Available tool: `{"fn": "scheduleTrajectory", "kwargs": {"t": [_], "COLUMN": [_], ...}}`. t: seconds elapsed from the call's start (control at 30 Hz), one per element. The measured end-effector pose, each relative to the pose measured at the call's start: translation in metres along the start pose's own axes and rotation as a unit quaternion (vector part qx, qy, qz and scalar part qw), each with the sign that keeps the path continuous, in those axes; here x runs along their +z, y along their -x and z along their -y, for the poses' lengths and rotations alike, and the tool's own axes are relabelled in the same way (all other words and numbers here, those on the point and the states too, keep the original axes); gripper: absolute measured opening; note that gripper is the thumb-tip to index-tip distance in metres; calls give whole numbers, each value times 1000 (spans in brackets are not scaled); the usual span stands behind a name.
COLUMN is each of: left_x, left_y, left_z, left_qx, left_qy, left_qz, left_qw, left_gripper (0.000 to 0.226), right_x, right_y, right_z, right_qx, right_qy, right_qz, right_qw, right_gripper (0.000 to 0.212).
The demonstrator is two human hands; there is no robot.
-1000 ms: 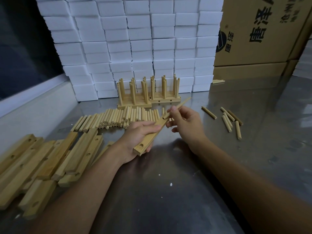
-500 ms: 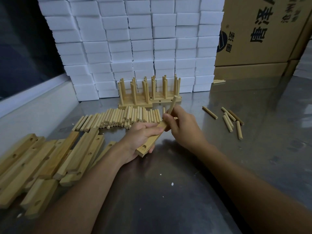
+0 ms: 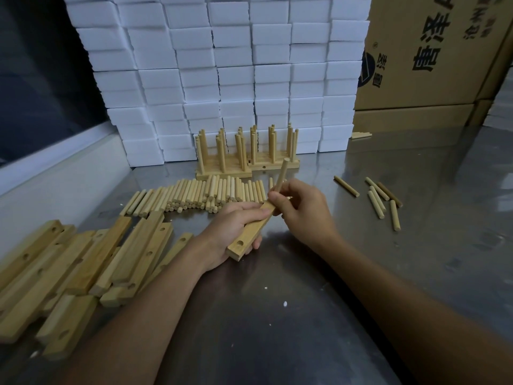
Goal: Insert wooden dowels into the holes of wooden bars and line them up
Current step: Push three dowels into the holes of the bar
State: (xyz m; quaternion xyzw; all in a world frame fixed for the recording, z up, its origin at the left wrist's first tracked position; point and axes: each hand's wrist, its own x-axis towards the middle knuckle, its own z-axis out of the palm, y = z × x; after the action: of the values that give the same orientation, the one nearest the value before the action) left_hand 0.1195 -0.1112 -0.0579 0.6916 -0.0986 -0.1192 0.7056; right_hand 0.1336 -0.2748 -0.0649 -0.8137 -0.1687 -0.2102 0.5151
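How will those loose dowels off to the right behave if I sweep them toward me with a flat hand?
The loose dowels look round and smooth and lie on a glossy metal table, so they will probably roll and slide rather than stay put. They point different ways, so they would likely scatter unevenly. They look stiff and light, unlikely to bend or break.

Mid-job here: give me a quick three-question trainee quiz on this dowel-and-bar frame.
1. True or false: the left hand holds a wooden bar.
2. The right hand grips: A) a foam block, B) a dowel, C) nothing.
3. Fill in: the finished bars with upright dowels stand in front of the stacked white ____ blocks.

Key: 1 true; 2 B; 3 foam.
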Motion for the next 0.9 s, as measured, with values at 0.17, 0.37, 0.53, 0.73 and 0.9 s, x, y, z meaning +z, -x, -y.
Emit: {"fn": "scheduleTrajectory", "kwargs": {"t": [0.17,0.37,0.53,0.73,0.9], "left_x": [2,2,1,1,2], "left_y": [-1,1,2,3,2], "left_z": [1,-2,-5,-6,-6], "left_qx": [9,9,-1,-8,-6], "left_qy": [8,6,35,75,83], "left_qz": [-9,-18,-52,-75,-105], "left_qw": [1000,1000,998,994,991], "left_gripper": [19,19,21,21,25], "right_x": [0,2,0,-23,-37], "right_y": [0,1,1,-2,-9], "right_z": [0,-2,1,-12,-29], "right_qx": [9,11,24,66,122], "right_qy": [-30,-29,-35,62,154], "right_qz": [-26,-8,-35,-102,-120], "right_qw": [999,999,998,991,973], "right_gripper": [21,27,30,28,6]}}
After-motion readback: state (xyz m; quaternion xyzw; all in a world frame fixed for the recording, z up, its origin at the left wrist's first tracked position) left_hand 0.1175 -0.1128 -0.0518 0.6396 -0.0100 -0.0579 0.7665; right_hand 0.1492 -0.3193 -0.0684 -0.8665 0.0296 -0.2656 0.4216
